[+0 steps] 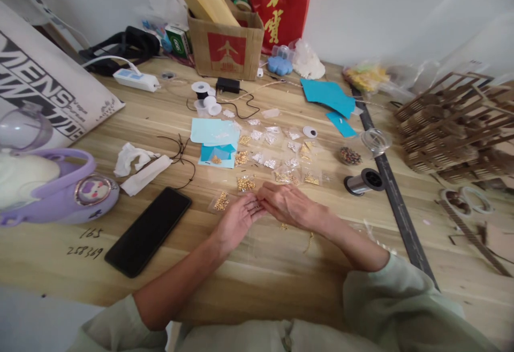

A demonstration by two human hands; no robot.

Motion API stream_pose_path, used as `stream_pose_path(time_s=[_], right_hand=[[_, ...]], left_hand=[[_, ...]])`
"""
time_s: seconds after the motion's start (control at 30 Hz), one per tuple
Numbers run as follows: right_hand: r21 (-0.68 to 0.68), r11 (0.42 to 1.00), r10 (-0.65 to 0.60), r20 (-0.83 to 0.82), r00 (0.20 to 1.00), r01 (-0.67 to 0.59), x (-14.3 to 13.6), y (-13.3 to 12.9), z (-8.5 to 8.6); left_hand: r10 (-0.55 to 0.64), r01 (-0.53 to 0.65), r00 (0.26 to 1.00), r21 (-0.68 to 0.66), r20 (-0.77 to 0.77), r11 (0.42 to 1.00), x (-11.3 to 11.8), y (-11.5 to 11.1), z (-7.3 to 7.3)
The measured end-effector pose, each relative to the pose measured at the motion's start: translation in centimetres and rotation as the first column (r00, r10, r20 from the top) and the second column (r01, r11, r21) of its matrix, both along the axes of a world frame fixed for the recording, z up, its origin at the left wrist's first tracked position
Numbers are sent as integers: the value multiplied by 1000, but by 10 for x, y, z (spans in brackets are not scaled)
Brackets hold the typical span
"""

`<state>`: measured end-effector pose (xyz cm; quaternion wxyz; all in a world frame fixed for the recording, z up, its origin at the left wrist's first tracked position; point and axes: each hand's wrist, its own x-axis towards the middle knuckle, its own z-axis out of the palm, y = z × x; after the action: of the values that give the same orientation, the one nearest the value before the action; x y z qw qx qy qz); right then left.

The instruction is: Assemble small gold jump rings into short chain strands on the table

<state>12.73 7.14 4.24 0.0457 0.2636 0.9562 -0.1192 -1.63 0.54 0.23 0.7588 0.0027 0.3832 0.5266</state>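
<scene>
My left hand (pixel 240 215) is turned palm up above the table's front part, its fingers curled in toward my right hand. My right hand (pixel 291 202) meets it fingertip to fingertip, thumb and fingers pinched together. Whatever lies between the fingertips is too small or hidden to make out. Just behind the hands is a small clear bag of gold beads (pixel 246 183). Another bag of gold findings (pixel 221 201) sits left of my left hand. Under my right wrist, a short thin gold chain (pixel 309 242) and tiny gold pieces (pixel 284 227) rest on the wood.
Several small bags of silver findings (pixel 265 159) lie behind the hands, beside light blue cards (pixel 214 129). A black phone (pixel 148 231) and a lilac bottle (pixel 60 196) stand left. To the right are a wire spool (pixel 364 181), a dish of dark beads (pixel 350 155) and wooden racks (pixel 453 121).
</scene>
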Motion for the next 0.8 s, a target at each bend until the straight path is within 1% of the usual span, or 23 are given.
stream_pose_path(time_s=[0.13, 0.4, 0.5, 0.6, 0.7, 0.8], right_hand=[[2, 1000, 16, 18, 1000, -16, 2, -8, 2], [-28, 999, 25, -43, 999, -26, 7, -11, 1], [-30, 999, 21, -46, 999, -22, 7, -15, 1], [-36, 999, 8, -45, 999, -9, 5, -19, 6], [-17, 1000, -7, -17, 1000, 7, 5, -22, 9], [14, 1000, -14, 6, 1000, 14, 5, -23, 8]], left_hand=[[-11, 11, 1000, 7, 18, 1000, 1, 1, -2], [-9, 9, 1000, -7, 2, 1000, 2, 2, 0], [-21, 21, 1000, 17, -6, 1000, 2, 1, -2], [-33, 34, 999, 49, -14, 998, 2, -1, -4], [-43, 44, 999, 40, -21, 998, 2, -1, -4], [-52, 52, 999, 25, -14, 998, 3, -1, -4]])
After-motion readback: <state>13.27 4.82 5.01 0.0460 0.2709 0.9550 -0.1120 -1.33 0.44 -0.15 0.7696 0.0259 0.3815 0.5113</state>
